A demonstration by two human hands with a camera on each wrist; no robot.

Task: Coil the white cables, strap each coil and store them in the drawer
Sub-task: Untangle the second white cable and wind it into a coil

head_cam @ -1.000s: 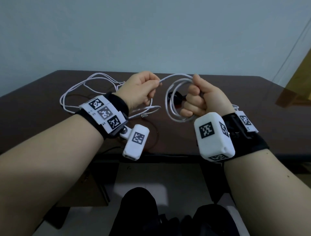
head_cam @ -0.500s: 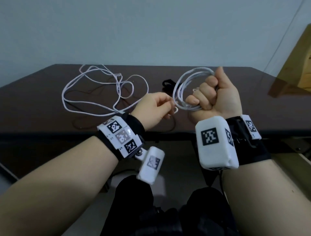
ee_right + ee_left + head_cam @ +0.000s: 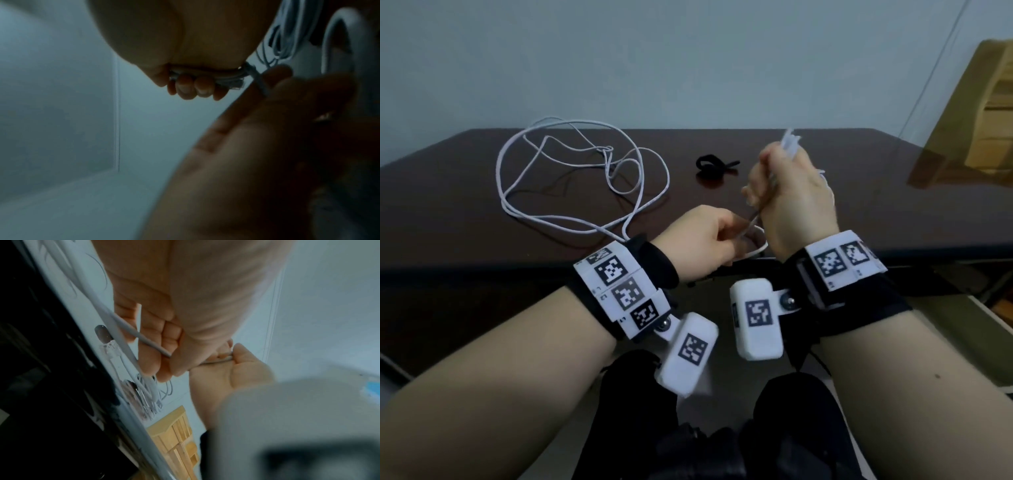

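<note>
My right hand (image 3: 767,192) is raised over the table's front edge, back toward me, fist closed round a coiled white cable (image 3: 791,144); its loops poke out above the knuckles. In the right wrist view the curled fingers (image 3: 195,87) clamp the bundled strands (image 3: 207,75). Just below and left, my left hand (image 3: 736,236) pinches the coil's free tail (image 3: 753,219), which runs taut up into the right fist. The left wrist view shows that tail (image 3: 144,337) crossing my fingers. A second white cable (image 3: 571,178) lies loose and tangled on the table at left. No drawer is identifiable.
A black strap (image 3: 717,166) lies on the dark brown table (image 3: 893,192) behind my hands. Light wooden furniture (image 3: 976,113) stands at the right. A pale wall runs behind the table. My dark-clothed knees are below the table edge.
My right fist has rolled over, so its back now faces me and the coil stands edge-on. The left hand stayed low and the tail is now pulled taut between the hands.
</note>
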